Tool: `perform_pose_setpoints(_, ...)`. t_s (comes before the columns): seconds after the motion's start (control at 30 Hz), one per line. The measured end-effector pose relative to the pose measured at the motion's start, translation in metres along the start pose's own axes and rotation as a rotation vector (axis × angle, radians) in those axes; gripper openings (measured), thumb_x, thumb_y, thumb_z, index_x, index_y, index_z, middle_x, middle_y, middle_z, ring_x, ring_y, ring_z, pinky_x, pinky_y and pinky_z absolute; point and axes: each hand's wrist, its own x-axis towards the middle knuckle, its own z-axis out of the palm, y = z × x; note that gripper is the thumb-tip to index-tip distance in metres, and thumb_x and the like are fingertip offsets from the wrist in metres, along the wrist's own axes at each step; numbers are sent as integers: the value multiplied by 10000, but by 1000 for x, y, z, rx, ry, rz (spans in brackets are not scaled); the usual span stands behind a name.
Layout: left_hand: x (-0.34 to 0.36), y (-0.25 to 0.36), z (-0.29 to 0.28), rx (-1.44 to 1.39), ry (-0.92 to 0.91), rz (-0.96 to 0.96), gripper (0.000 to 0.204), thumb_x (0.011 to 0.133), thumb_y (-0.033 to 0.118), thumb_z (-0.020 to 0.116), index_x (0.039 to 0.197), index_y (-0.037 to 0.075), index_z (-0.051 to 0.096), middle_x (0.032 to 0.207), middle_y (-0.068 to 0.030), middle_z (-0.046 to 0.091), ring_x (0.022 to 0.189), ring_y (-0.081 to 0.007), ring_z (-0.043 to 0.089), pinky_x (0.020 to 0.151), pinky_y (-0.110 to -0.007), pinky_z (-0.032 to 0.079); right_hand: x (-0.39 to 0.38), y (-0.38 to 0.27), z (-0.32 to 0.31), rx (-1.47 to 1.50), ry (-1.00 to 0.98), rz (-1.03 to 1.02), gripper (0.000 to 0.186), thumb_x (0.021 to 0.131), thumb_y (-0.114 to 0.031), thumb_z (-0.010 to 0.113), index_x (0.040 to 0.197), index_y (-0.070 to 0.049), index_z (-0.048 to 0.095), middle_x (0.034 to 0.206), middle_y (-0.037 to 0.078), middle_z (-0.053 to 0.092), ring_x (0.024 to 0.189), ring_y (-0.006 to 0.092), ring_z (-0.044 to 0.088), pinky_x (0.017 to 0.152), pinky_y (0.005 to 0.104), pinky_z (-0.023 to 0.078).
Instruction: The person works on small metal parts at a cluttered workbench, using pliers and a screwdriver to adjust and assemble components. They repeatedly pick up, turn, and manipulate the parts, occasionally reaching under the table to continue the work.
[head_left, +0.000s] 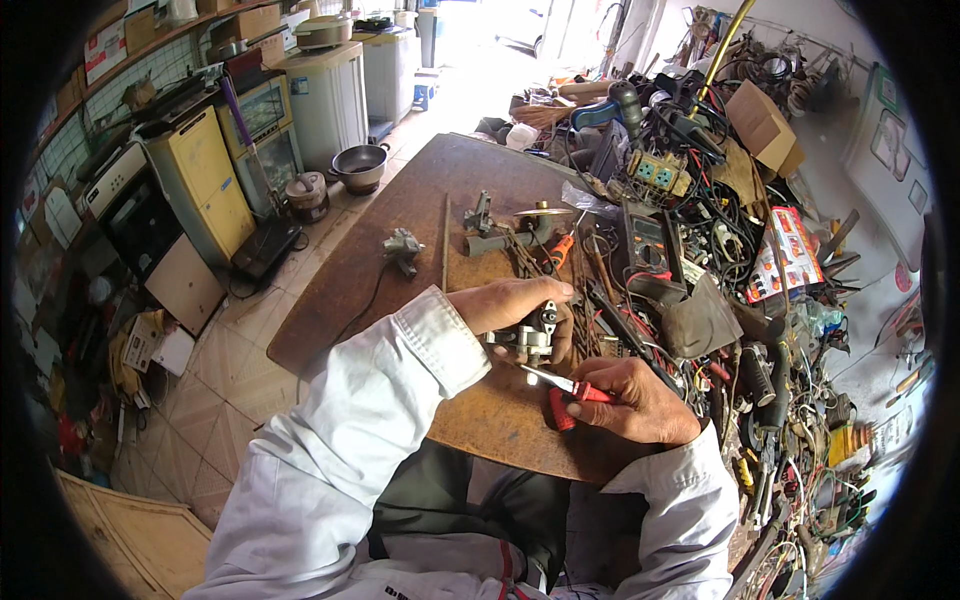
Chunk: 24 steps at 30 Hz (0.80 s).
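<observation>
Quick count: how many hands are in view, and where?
2: the left hand, holding a small metal part over the table; and the right hand, lower and to its right, holding red-handled pliers. No other hand shows.

Hands: two bare hands, one left hand (500, 303) and one right hand (640, 402). Held in the left hand: one compact silver-and-black metal mechanism (532, 343). Held in the right hand: one pair of steel pliers with red handles (592, 393). Beneath both hands: one brown wooden table (420, 200). Beyond the left hand: one orange-handled screwdriver (561, 251), one long thin rod (446, 240) and one irregular grey metal part (403, 247). Farther out, leftward of the left hand: two pots, namely one dark round open pot (360, 172) and one lidded metal pot (306, 196). Beyond the right hand, rightward: one brown cardboard box (765, 125).
</observation>
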Motion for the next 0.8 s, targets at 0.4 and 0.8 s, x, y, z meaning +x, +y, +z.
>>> perform_pose_setpoints(0.4,-8,7,9,25,32,-12,639,972,565,371,809,34,686,654,0,611,475,-62,485,401,-210,340,1,0,5,-69,41,-39,124,881,-98,704,830,13,689,826,91,616,741,192,590,651,334,453)
perform_pose_setpoints(0.8,-2,4,5,88,79,-11,564,977,493,365,804,65,688,678,3,626,490,-75,497,428,-228,371,0,-1,12,-142,225,44,185,803,-79,731,923,23,635,826,206,658,735,334,659,656,411,496)
